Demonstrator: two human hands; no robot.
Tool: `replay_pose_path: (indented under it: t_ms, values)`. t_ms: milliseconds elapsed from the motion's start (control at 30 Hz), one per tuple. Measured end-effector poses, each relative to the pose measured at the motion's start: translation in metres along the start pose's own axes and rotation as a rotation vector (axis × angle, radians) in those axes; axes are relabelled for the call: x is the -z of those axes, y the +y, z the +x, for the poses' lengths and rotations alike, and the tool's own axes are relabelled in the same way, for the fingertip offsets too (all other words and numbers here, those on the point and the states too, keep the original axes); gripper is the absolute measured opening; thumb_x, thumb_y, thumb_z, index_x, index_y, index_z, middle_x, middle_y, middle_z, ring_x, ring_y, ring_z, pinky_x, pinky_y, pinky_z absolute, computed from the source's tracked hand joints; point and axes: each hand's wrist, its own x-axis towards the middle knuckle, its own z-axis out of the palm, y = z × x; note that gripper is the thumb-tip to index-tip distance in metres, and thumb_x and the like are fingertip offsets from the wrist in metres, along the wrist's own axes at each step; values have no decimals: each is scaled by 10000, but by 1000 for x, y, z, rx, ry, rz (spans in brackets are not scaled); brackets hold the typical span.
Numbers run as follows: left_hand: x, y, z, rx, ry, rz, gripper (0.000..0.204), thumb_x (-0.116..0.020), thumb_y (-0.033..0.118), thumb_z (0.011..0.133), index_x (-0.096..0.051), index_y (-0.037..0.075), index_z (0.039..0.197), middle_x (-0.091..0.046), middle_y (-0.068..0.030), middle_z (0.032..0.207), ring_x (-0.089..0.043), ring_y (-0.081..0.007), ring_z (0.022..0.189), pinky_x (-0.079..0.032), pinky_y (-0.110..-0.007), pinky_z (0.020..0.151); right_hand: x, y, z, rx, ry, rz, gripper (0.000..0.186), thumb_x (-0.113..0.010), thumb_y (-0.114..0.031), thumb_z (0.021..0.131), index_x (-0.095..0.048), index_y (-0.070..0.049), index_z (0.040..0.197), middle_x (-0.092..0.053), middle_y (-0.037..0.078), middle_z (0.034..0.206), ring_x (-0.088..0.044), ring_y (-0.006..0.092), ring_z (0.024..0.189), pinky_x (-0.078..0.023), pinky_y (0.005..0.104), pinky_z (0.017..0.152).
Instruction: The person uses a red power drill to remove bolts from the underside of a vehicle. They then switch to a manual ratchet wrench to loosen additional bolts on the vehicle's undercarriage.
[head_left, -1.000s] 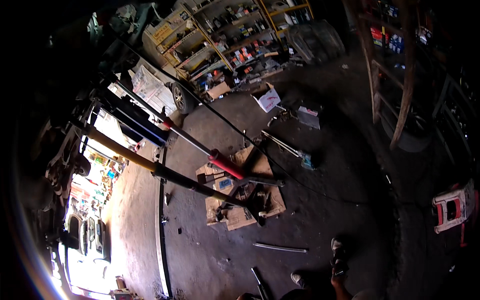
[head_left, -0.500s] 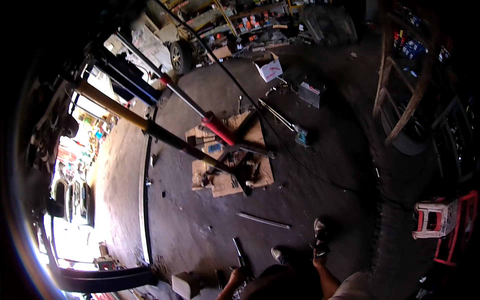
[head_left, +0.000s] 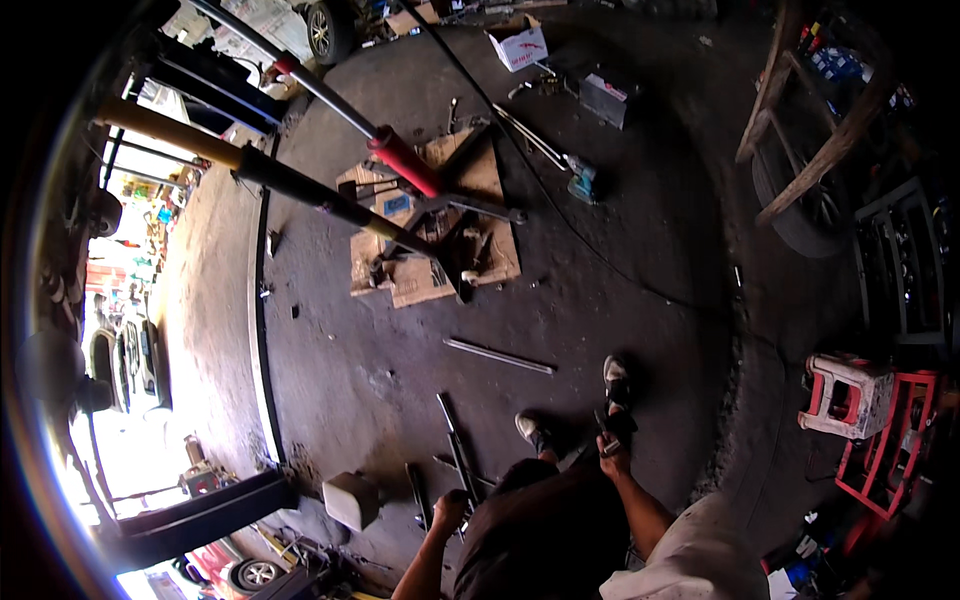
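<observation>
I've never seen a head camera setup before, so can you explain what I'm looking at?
There's no machine here: the left hand and right hand are a person's own, bare. A wide fisheye camera worn on the head looks down at them, so straight edges bend near the rim. The right one grips a small dark object, too dim to name; I can't tell whether the left holds anything. On the floor lie a metal bar and flattened cardboard, with a red jack standing over it.

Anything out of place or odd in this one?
Possibly: a long metal bar lies loose on the dark floor in front of the person's left shoe, apart from the cluttered cardboard. It looks stray and could be stepped on.
</observation>
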Motion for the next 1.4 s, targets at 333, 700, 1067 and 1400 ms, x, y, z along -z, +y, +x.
replay_pose_path:
  t_ms: [333,700,1067,1400]
  values:
    - [-32,5,-3,-9,-76,-427,263,-590,-6,844,-637,-23,1102,-661,-106,964,-645,-195,776,-564,-320,669,9,-9,-17,-110,-67,29,329,-565,-339,974,-599,-57,1141,-644,115,1178,-600,271,1133,-467,346,958]
    - [-39,9,-3,47,-151,-322,265,-595,28,840,-650,-8,1097,-671,-98,966,-642,-186,785,-548,-311,669,14,-3,-24,16,114,103,332,-614,-357,952,-610,-80,1134,-684,118,1068,-654,287,1020,-511,355,867]
    - [-83,37,33,-23,-56,-140,250,-580,82,863,-688,-6,1071,-695,-77,901,-632,-135,712,-525,-284,641,79,33,21,-179,222,365,358,-595,-346,983,-619,-29,1148,-640,56,894,-603,157,834,-481,311,772]
    - [-231,212,70,-83,-188,-4,241,-640,185,929,-668,27,1109,-697,-74,905,-640,-119,788,-521,-294,704,223,64,61,-204,299,257,228,-668,-276,937,-631,-51,943,-619,106,858,-582,316,771,-462,443,718]
